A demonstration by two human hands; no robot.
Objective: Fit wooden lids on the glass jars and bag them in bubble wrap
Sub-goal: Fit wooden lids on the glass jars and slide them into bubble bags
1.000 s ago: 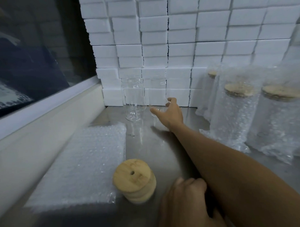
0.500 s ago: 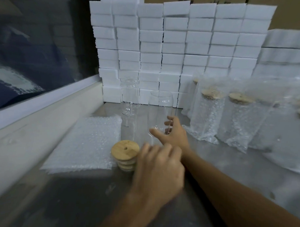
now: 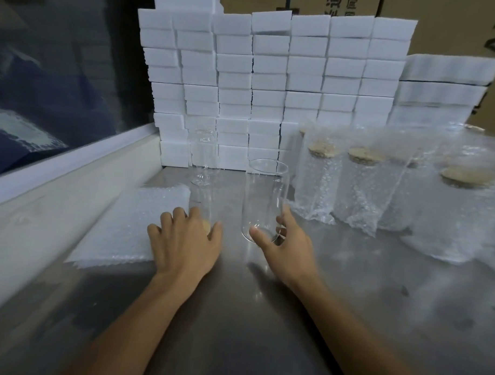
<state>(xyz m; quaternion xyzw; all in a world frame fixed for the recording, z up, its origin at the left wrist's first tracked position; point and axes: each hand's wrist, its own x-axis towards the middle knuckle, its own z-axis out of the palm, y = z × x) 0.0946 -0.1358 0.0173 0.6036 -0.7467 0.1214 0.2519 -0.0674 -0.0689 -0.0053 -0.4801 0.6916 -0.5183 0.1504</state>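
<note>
A wall of stacked white foam blocks (image 3: 272, 84) rises at the back of a steel worktable (image 3: 264, 314), with cardboard cartons (image 3: 442, 25) behind it and a pale ledge (image 3: 58, 197) along the left edge. A person's right hand (image 3: 283, 244) grips the base of an open glass jar (image 3: 264, 199) standing upright near the middle of the table, thumb on the near side and fingers curled round the far side. The left hand (image 3: 185, 244) lies palm down over a stack of wooden lids (image 3: 206, 226), fingers spread and bent over it; only a sliver of wood shows between the fingers, and whether they are clasping the lids cannot be told. Beside that hand, to the left, lies a flat pile of bubble-wrap bags (image 3: 132, 225). A second empty jar (image 3: 204, 157) stands farther back, close to the foam. To the right, a row of jars already lidded and sleeved in bubble wrap (image 3: 361, 185) stands upright along the table.
</note>
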